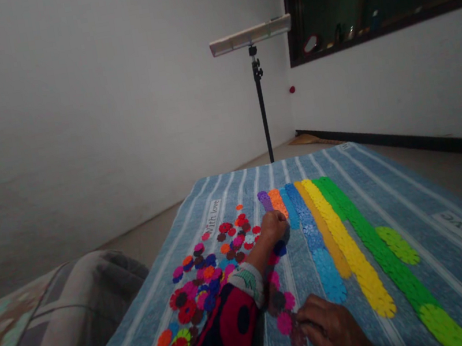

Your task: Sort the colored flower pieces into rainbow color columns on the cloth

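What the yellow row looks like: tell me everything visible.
The yellow row is a long strip of overlapping, thin, scalloped pieces, perhaps felt or plastic. It lies flat on the striped blue cloth, slanting toward the near right and ending in a rounded, flower-like edge. The gold row runs along its left, the green row on its right.

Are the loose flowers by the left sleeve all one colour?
No, the loose flowers there include red, pink, orange and dark blue ones.
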The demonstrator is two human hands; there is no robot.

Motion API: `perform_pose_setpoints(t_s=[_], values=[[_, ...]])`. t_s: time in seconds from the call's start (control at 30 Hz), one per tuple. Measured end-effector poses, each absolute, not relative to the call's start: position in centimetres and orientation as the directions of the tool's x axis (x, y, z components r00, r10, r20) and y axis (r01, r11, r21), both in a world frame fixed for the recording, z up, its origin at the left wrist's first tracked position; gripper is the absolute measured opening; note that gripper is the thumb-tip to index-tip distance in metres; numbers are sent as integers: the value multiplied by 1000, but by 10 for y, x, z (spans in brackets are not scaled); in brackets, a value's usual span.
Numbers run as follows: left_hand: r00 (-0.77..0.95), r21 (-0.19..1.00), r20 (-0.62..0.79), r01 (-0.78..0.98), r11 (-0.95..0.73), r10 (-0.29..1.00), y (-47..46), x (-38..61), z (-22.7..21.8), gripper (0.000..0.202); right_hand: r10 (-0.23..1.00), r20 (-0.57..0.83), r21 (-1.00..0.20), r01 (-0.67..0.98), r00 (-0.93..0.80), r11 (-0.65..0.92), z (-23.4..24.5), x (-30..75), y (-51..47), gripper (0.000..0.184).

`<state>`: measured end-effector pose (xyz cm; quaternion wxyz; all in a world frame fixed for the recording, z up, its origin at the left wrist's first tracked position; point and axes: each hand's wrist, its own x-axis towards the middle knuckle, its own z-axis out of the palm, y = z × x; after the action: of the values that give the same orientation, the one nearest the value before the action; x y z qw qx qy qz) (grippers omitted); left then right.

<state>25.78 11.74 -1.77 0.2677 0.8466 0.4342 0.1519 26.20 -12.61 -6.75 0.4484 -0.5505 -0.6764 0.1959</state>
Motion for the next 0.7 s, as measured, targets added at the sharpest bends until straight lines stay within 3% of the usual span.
perform_pose_setpoints(t_s=[0.3,0.7], values=[[576,494,8,708,-504,817,96,271,-14,16,925,380,-759,570,-4,314,-62,264,-125,27],[524,523,30,718,-460,851,83,272,-17,19,947,318,-776,562,-45,287,-55,269,-131,28]])
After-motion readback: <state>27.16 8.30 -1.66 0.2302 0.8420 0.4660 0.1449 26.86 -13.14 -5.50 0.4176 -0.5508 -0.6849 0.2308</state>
